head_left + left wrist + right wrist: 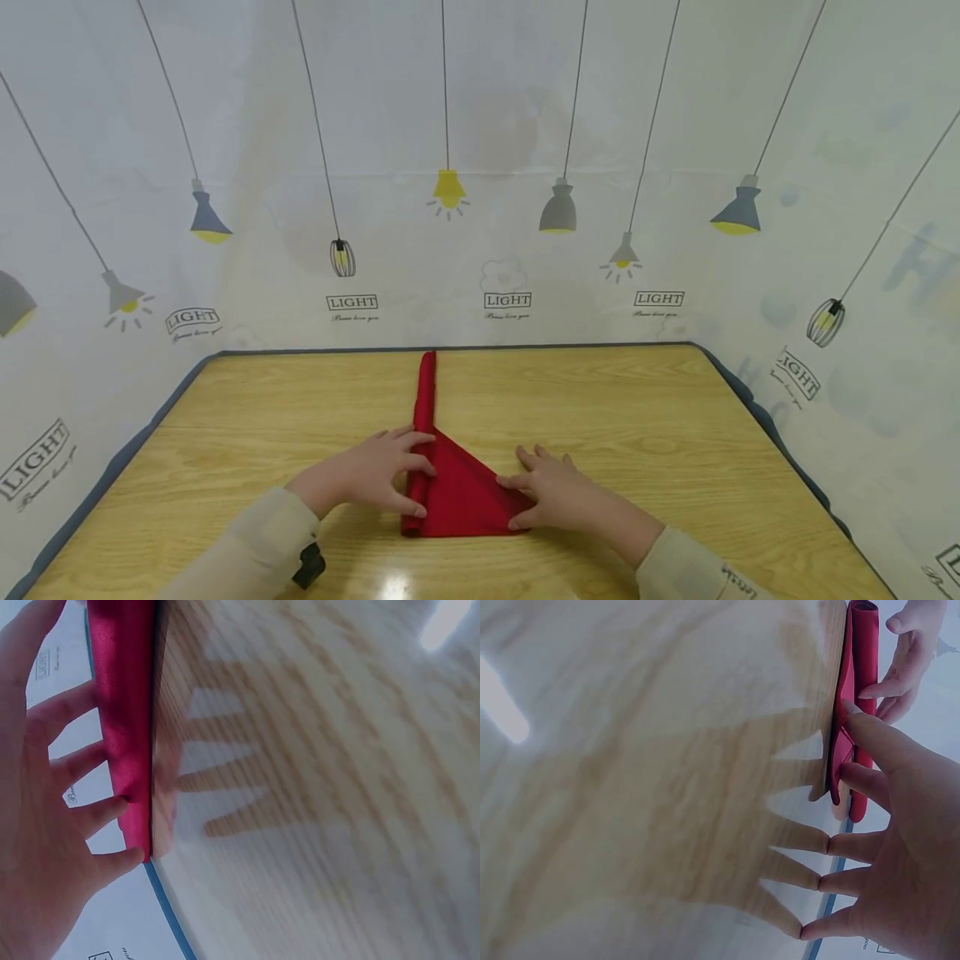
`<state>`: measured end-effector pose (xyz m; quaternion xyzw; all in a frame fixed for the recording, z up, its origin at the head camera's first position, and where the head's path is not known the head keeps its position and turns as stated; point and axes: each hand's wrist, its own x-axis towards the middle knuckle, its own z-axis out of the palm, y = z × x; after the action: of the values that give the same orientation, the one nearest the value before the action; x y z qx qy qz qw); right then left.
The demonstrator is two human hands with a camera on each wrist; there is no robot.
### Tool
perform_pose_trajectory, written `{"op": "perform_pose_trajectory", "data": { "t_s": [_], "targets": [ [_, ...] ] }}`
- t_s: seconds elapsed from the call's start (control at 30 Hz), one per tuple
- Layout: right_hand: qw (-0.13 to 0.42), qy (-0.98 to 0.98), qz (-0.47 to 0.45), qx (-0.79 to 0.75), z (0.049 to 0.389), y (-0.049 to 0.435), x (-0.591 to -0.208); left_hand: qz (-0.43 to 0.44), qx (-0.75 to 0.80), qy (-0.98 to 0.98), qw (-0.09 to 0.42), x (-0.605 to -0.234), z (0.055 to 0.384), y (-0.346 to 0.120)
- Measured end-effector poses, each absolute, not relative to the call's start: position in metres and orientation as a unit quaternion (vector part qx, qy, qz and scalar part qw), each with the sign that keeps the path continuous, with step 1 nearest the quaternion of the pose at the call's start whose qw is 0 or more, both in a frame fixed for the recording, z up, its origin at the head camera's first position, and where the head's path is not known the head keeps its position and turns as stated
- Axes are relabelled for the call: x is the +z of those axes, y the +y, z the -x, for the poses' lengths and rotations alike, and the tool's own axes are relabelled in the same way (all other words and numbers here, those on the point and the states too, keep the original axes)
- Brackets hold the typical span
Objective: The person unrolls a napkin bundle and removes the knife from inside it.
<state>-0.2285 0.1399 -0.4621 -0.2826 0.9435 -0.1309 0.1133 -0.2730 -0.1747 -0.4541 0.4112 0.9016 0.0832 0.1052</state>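
Observation:
A red cloth (467, 496) lies on the table, its left side wound into a long narrow roll (426, 387) and its right side a flat triangular piece. My left hand (367, 471) rests on the near half of the roll, fingers spread and slightly bent. In the left wrist view, its fingertips touch along the roll (124, 697). My right hand (558, 493) touches the cloth's right corner with thumb and index finger, one at each side of the tip. Its other fingers fan out onto the table in the right wrist view, beyond the cloth (842, 746).
The wood-grain table (637, 417) is glossy and has a dark blue edge strip (787, 458). White walls (510, 100) printed with hanging lamps enclose its back and sides. A black strap piece (309, 567) hangs by the left sleeve.

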Motion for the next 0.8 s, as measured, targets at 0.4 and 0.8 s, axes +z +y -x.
{"op": "perform_pose_trajectory", "data": {
  "t_s": [0.4, 0.8],
  "targets": [
    [0.119, 0.943, 0.280, -0.133, 0.2285, 0.1403, -0.4598, -0.395, 0.075, 0.911, 0.090, -0.4526, 0.2711, -0.1719],
    [0.121, 0.942, 0.282, -0.134, 0.2314, 0.1408, -0.4637, -0.410, 0.061, 0.906, 0.089, -0.4591, 0.2709, -0.1791]
  ]
}}
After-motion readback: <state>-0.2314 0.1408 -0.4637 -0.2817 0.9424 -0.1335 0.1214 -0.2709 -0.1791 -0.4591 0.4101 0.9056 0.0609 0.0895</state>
